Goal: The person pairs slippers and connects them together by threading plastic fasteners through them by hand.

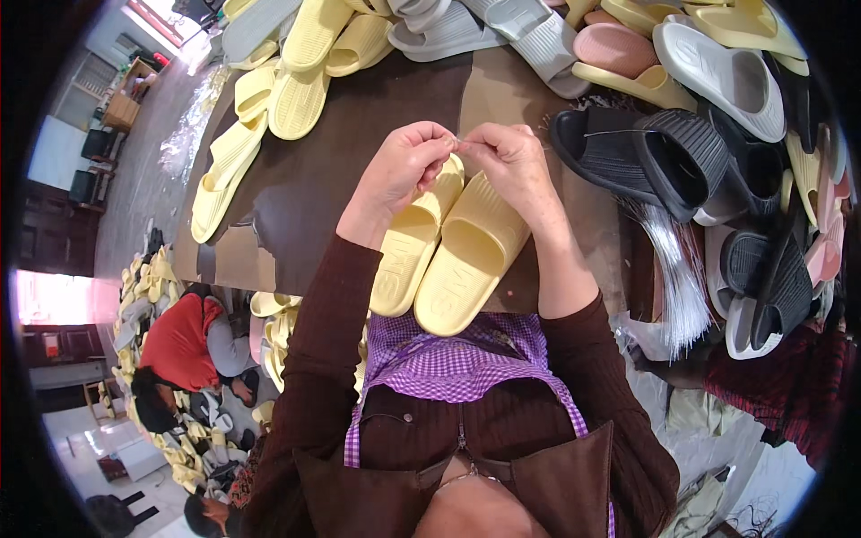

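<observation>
So closest to you is the purple checked apron (448, 363), and right past it the pair of yellow slides (459, 294), side by side at the near edge of the table (345, 148), heels toward you and poking out over the apron. Both your hands are up at the toe end: left hand (404, 169) and right hand (513, 169) each have thumb and fingertips pinched tight, nearly touching, on what looks like a thin pale strand (458, 141). Too small to tell if it's knotted or twisted, or whether it runs through the slides. My guess is you're mid-fastening at the toes, so the next move calls for a firm pinch both sides and even tension, without dragging the pair askew. Off to your right there's a bundle of clear strands (674, 291) hanging by the table, with black slides (632, 152) just beyond. Out left on the table are more yellow slides (224, 175), and grey slides (444, 34) sit along the far side. Way off left, a co-worker in a red top (184, 341) is bent over near a big heap of slides (184, 471) on the floor.
</observation>
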The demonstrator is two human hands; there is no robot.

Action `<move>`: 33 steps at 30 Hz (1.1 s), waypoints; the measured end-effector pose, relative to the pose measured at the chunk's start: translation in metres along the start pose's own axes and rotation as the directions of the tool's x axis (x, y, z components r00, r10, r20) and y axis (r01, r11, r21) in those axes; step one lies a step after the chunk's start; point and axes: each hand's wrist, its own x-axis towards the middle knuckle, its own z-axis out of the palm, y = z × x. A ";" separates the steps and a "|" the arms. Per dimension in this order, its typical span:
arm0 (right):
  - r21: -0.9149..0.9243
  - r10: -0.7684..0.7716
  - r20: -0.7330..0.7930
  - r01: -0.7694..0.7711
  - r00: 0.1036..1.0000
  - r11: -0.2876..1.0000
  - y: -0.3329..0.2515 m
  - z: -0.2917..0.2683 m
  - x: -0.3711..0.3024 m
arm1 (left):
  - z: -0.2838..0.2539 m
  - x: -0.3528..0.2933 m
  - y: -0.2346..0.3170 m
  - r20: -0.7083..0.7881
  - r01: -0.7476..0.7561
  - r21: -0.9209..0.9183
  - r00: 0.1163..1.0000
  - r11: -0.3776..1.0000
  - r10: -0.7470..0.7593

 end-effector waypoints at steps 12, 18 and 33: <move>0.082 0.075 0.105 -0.084 0.992 0.993 0.002 -0.002 -0.003 | -0.008 0.002 0.002 0.199 0.203 -0.245 0.968 0.948 -0.155; 0.171 0.156 0.186 -0.188 0.970 0.967 -0.003 -0.005 -0.004 | -0.008 0.000 -0.002 0.226 0.227 -0.252 0.959 0.941 -0.171; -0.169 0.030 -0.019 -0.033 0.999 0.985 -0.030 -0.049 -0.034 | -0.071 -0.086 -0.041 -0.212 -0.048 0.863 0.869 0.503 0.448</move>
